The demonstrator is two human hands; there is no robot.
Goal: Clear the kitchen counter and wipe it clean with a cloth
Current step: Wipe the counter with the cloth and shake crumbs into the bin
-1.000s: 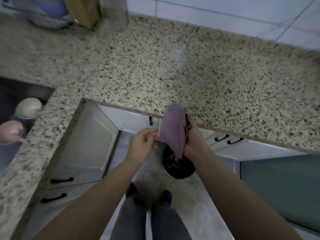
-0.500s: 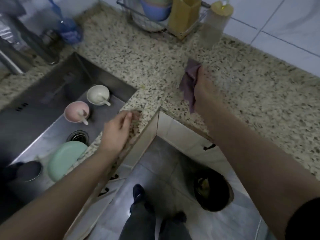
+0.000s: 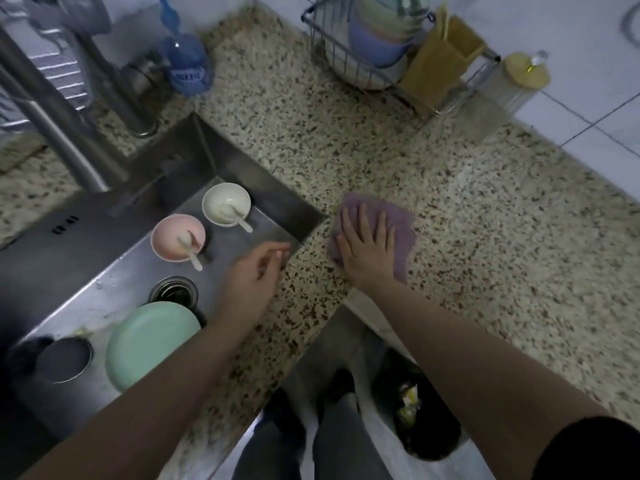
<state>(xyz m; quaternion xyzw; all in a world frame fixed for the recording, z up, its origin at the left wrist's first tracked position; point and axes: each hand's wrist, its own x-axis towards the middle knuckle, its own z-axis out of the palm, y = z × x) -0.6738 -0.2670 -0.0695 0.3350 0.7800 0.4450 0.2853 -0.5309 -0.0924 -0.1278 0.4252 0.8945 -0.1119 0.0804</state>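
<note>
On the speckled surface (image 3: 450, 209), just beside the sink's near corner, the right hand (image 3: 367, 251) lies flat on the purple cloth (image 3: 398, 230), fingers (image 3: 379, 225) spread open and pressing it down rather than gripping it; the left hand (image 3: 252, 275) hovers over the sink's edge, fingers loosely curled and holding nothing; the step in hand looks to be the wiping itself, the clearing largely done, since the stretch around the cloth is bare; the next move calls, I judge, for steady downward pressure and sweeping strokes across the surface, working outward from this corner and keeping crumbs from dropping over the front edge; the far strip by the wall may need care around what stands there; as for containers, the sink (image 3: 104, 244) holds a white bowl (image 3: 226, 203) with a spoon and some pale residue, a pink bowl (image 3: 178, 238) with a spoon likewise, a green plate (image 3: 152, 344) beside the drain, and a dark cup (image 3: 64, 358) whose contents I cannot make out; the wire rack (image 3: 391, 81) at the wall carries stacked bowls and a yellow holder (image 3: 443, 60); a ribbed jar (image 3: 516, 81) with a yellow lid stands just beside it; a bin (image 3: 422, 420) on the floor below shows some rubbish inside.
</note>
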